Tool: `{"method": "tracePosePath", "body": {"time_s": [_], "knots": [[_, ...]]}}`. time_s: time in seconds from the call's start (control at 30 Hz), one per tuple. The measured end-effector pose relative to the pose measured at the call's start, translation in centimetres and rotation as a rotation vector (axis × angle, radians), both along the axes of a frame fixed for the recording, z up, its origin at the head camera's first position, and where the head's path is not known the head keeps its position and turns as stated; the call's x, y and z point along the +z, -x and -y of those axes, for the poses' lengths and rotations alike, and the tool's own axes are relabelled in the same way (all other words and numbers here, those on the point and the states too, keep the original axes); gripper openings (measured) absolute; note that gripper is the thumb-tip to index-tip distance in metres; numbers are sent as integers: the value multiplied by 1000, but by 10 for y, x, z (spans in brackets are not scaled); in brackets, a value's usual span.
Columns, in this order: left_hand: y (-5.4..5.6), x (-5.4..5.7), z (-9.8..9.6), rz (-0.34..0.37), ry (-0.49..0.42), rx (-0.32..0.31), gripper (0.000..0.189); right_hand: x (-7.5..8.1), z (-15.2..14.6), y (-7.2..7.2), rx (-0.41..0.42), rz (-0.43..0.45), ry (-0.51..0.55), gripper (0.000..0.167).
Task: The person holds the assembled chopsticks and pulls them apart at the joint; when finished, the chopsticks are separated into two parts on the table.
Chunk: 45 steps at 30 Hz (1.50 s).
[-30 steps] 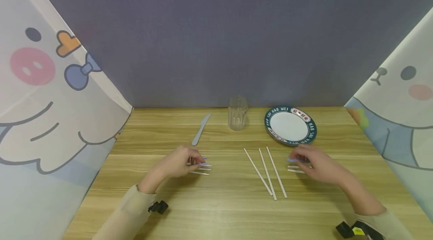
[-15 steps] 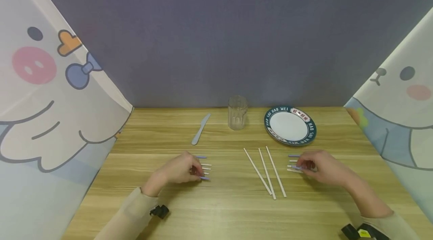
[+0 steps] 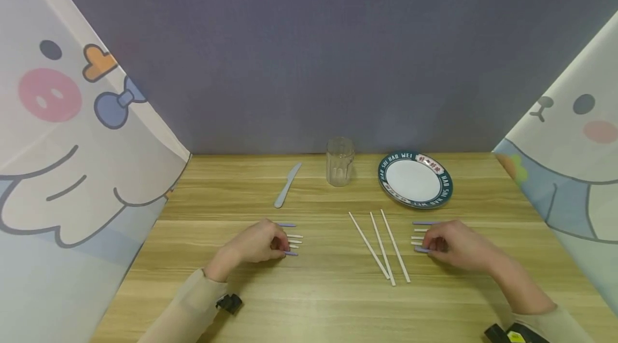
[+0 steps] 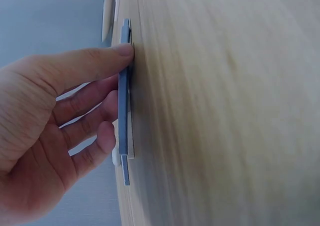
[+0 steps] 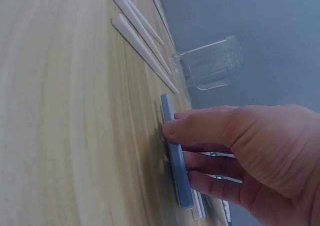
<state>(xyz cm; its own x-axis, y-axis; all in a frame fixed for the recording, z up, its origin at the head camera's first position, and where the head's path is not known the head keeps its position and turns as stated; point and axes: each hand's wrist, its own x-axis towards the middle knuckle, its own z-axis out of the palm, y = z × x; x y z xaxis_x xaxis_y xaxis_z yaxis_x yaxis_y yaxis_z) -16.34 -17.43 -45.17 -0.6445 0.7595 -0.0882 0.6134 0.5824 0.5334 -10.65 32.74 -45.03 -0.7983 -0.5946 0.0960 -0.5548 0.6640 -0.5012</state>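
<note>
My left hand (image 3: 258, 242) pinches a blue stick (image 4: 123, 101) low over the table, thumb on its near side. White sticks (image 3: 295, 241) and another blue stick (image 3: 287, 225) lie just beyond it, their left ends partly hidden. On the right, my right hand (image 3: 454, 246) pinches a second blue stick (image 5: 178, 176) between thumb and fingers. White sticks (image 3: 418, 238) and a further blue stick (image 3: 425, 223) lie beside that hand, partly covered by it. Between the hands, 3 longer-looking white sticks (image 3: 396, 245) slant across the table.
A pale knife (image 3: 287, 185) lies at the back left of the wooden table (image 3: 318, 305). A clear glass mug (image 3: 340, 161) stands near the back wall (image 3: 309, 64). Right of it sits a white plate (image 3: 412, 180) with a patterned green rim. Cartoon-printed panels flank both sides.
Both hands have moved nearer the body with their blue sticks, from the far side of each group to its near side. The middle sticks, knife, mug and plate stay put.
</note>
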Motion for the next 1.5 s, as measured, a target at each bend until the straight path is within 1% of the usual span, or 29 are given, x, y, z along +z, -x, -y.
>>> {"method": "tracePosePath", "body": {"time_s": [0.23,0.3,0.43,0.57,0.7,0.77,0.87,0.93,1.07,1.17,1.23,1.33,1.5], "knots": [[4,-2,1,-53,-9,16,9,0,2,1,-21,35,-24,23],[5,-1,1,-56,-3,19,10,1,3,1,-29,37,-31,23],[10,1,-2,-72,-4,5,10,4,5,0,-73,1,-60,19],[13,8,-11,-99,-16,-4,8,10,13,-2,-159,-57,-86,16],[14,18,-28,-119,-47,-8,4,15,27,-2,-204,-120,-80,15],[16,22,-39,-129,-69,-26,2,16,35,-1,-203,-150,-69,15],[20,26,-57,-154,-91,-65,4,15,48,2,-194,-177,-48,16],[23,28,-69,-173,-87,-91,6,16,56,3,-185,-191,-32,16],[26,31,-91,-218,-36,-123,9,15,73,7,-156,-204,5,16],[28,31,-107,-261,9,-139,10,15,85,8,-125,-186,30,15],[28,29,-117,-278,27,-146,11,14,92,9,-112,-169,38,14],[29,25,-129,-310,31,-153,10,14,103,10,-106,-130,25,12],[28,22,-146,-323,24,-168,9,10,117,11,-87,-94,2,13]]}}
